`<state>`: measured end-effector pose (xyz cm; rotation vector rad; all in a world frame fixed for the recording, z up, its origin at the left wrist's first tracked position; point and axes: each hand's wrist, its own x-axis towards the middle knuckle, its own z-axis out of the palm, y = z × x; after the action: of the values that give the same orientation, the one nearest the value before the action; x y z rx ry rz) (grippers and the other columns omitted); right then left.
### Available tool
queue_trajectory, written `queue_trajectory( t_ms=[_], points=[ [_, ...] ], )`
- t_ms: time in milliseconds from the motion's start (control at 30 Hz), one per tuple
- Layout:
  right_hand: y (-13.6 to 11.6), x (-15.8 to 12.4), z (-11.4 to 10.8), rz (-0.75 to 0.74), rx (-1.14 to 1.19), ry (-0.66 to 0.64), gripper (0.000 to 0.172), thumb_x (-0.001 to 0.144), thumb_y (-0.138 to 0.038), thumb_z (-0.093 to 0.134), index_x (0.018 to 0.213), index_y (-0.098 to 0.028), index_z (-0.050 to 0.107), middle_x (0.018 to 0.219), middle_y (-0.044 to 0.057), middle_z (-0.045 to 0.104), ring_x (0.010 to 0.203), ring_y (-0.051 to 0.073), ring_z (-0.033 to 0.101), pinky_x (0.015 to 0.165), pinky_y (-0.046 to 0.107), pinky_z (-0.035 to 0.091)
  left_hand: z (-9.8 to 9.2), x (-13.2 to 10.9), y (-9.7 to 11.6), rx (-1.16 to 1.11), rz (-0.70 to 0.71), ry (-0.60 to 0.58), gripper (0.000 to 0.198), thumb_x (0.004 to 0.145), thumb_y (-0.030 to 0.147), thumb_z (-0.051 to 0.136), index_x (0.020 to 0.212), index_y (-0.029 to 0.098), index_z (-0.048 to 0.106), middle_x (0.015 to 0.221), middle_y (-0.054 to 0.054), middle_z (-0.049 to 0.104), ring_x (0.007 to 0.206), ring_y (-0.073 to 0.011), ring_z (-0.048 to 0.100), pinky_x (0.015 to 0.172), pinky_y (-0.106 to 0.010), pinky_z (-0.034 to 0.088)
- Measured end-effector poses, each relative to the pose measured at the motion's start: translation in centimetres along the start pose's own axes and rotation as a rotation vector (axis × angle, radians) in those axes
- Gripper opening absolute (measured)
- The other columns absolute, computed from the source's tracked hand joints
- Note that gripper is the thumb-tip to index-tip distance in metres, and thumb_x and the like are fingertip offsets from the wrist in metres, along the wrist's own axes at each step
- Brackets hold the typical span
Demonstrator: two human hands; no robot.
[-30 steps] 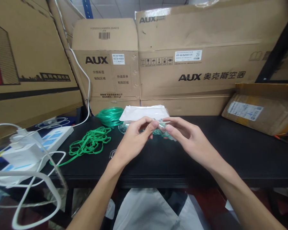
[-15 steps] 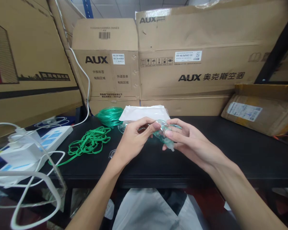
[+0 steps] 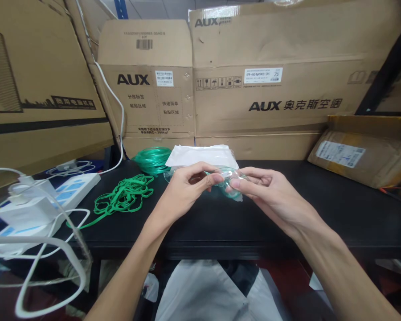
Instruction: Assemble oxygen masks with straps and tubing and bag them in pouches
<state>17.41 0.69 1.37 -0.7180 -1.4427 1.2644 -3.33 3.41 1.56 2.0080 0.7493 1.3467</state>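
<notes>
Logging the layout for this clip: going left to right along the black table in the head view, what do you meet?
From the left: white power strip → green bands → left hand → clear plastic piece, pinched by both hands → right hand → brown parcel.

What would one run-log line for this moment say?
left hand: pinching clear greenish plastic piece | right hand: pinching same piece | loose green elastic straps: lying on black table

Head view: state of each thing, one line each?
left hand: pinching clear plastic piece
right hand: pinching the same piece, above table
green bands: loose tangle on table
green tubing: coiled, lying flat
white pouch: lying flat behind hands
power strip: charger plugged in
</notes>
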Motion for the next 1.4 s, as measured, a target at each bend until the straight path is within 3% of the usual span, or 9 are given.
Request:
queue_trajectory(
  t_ms=[167, 433, 667, 833, 1067, 1400],
  points=[
    [0.2, -0.1, 0.2, -0.074, -0.157, 0.068, 0.029, 0.077, -0.038, 0.087, 0.098, -0.019, 0.08, 0.093, 0.006, 0.079, 0.091, 0.023, 0.07, 0.084, 0.034, 0.052, -0.3, -0.1, -0.5, 0.007, 0.043, -0.049, 0.023, 0.093, 0.037, 0.071, 0.107, 0.021, 0.081, 0.09, -0.005, 0.073, 0.074, -0.0148, 0.059, 0.07, -0.025, 0.047],
    [0.1, -0.4, 0.6, -0.158, -0.335, 0.19, 0.027, 0.079, -0.04, 0.085, 0.099, -0.021, 0.082, 0.097, 0.005, 0.081, 0.092, 0.026, 0.073, 0.083, 0.037, 0.056, -0.1, -0.2, -0.2, 0.037, 0.07, -0.021, 0.018, 0.092, 0.035, 0.073, 0.104, 0.025, 0.082, 0.088, -0.002, 0.071, 0.069, -0.0128, 0.053, 0.066, -0.026, 0.042],
    [0.3, -0.4, 1.1, -0.26, -0.412, 0.229, 0.021, 0.083, -0.036, 0.081, 0.1, -0.025, 0.083, 0.101, 0.004, 0.082, 0.095, 0.027, 0.076, 0.087, 0.037, 0.059, -0.1, -0.2, -0.5, 0.122, 0.072, 0.0, 0.017, 0.091, 0.037, 0.073, 0.099, 0.023, 0.081, 0.092, -0.003, 0.074, 0.082, -0.0174, 0.064, 0.073, -0.028, 0.046],
    [0.3, -0.4, 0.6, -0.26, -0.429, 0.21, 0.022, 0.082, -0.035, 0.082, 0.102, -0.025, 0.084, 0.106, 0.004, 0.082, 0.098, 0.028, 0.076, 0.087, 0.037, 0.06, 0.2, -0.2, -0.6, 0.159, 0.044, 0.009, 0.021, 0.091, 0.041, 0.073, 0.101, 0.024, 0.08, 0.104, -0.002, 0.077, 0.087, -0.0185, 0.067, 0.078, -0.03, 0.047],
    [-0.6, -0.6, 0.1, -0.195, -0.441, 0.183, 0.022, 0.08, -0.035, 0.085, 0.099, -0.024, 0.085, 0.102, 0.004, 0.083, 0.095, 0.028, 0.077, 0.085, 0.036, 0.06, 0.5, -0.3, -0.5, 0.2, 0.012, 0.024, 0.021, 0.093, 0.043, 0.071, 0.101, 0.025, 0.079, 0.102, 0.001, 0.078, 0.085, -0.0175, 0.066, 0.075, -0.03, 0.046],
    [-0.6, -0.6, -1.0, -0.178, -0.457, 0.117, 0.018, 0.081, -0.029, 0.085, 0.098, -0.029, 0.085, 0.109, 0.001, 0.082, 0.11, 0.028, 0.074, 0.094, 0.034, 0.056, 0.4, -0.4, -0.2, 0.16, 0.013, -0.013, 0.017, 0.092, 0.039, 0.073, 0.097, 0.024, 0.079, 0.104, -0.001, 0.077, 0.088, -0.0184, 0.066, 0.078, -0.029, 0.047]
  ],
)
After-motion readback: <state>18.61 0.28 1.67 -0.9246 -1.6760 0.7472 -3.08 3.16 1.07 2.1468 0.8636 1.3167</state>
